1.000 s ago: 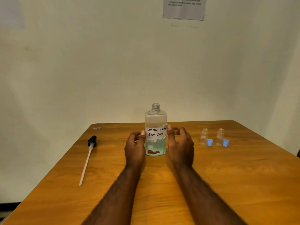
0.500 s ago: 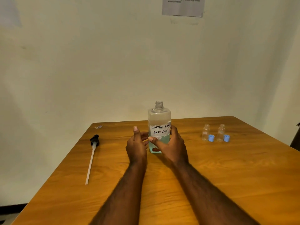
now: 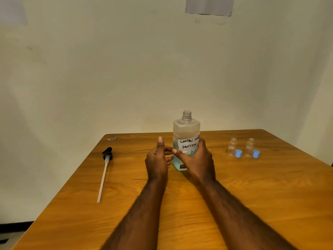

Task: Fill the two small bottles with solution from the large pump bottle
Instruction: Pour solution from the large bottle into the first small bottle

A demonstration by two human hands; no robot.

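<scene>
The large clear bottle stands upright at the table's middle, its neck uncapped, with pale blue solution low inside and a white handwritten label. My right hand grips its lower half, thumb across the front. My left hand sits just left of the bottle, thumb up and fingers relaxed, apart from it or barely brushing it. Two small clear bottles stand uncapped to the right, each with a blue cap beside it.
The black pump head with its long white tube lies on the wooden table at the left. A small scrap lies at the far left corner. A wall with a paper sheet rises behind the table.
My right hand went from hovering beside the bottle to wrapping round it. My left hand drew slightly away to the left. The camera view shifted a little.
</scene>
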